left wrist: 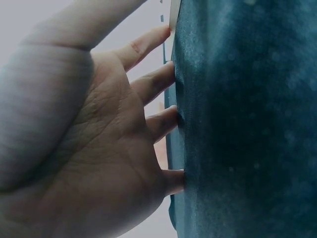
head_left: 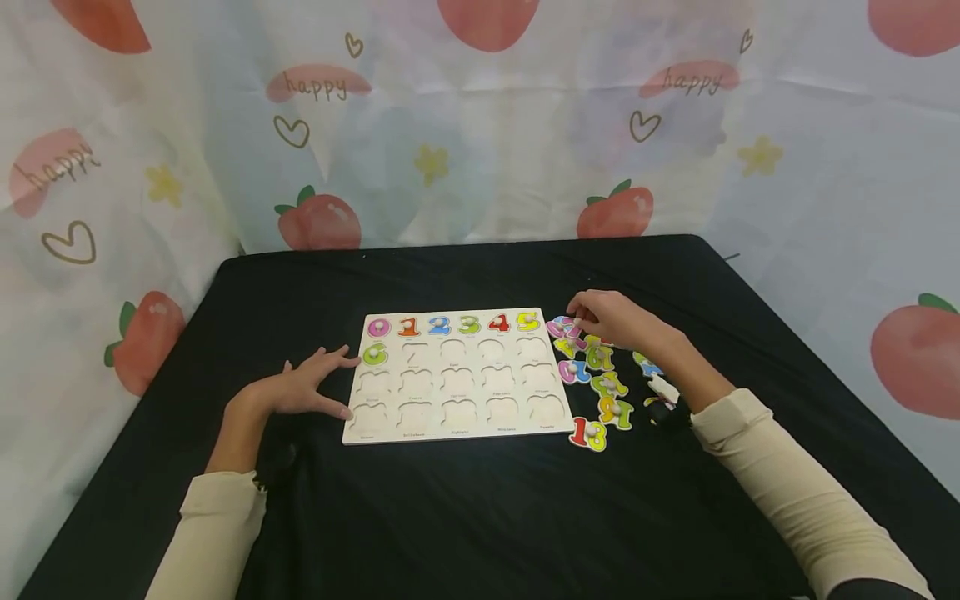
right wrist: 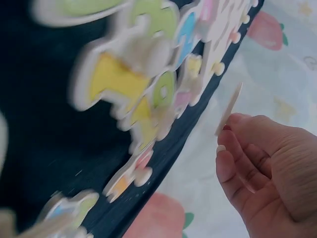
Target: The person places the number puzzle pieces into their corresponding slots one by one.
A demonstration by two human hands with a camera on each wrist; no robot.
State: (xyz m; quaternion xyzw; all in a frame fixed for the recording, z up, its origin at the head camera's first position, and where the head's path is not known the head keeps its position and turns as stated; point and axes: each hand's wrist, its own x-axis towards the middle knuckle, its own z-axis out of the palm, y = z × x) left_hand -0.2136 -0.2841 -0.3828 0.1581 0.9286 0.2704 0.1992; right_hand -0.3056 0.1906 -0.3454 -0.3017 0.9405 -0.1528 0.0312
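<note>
A wooden number puzzle board (head_left: 457, 379) lies flat, with number pieces 0 to 5 in its top row and a green 6 (head_left: 375, 354) starting the second row. My left hand (head_left: 311, 383) has its fingers spread, the thumb and index fingertip right at the board's left edge; the left wrist view shows the fingertips (left wrist: 168, 116) down at the black cloth. Beyond the board's right side, my right hand (head_left: 615, 321) pinches a thin wooden puzzle piece (right wrist: 231, 109), seen edge-on in the right wrist view, so its number is hidden.
Several knobbed two-digit puzzle pieces (head_left: 609, 385) lie scattered right of the board, with a red and yellow 18 (head_left: 588, 434) nearest the front. Others (head_left: 663, 389) sit near the right wrist. Black cloth (head_left: 465, 517) covers the table; a printed curtain (head_left: 480, 142) hangs behind.
</note>
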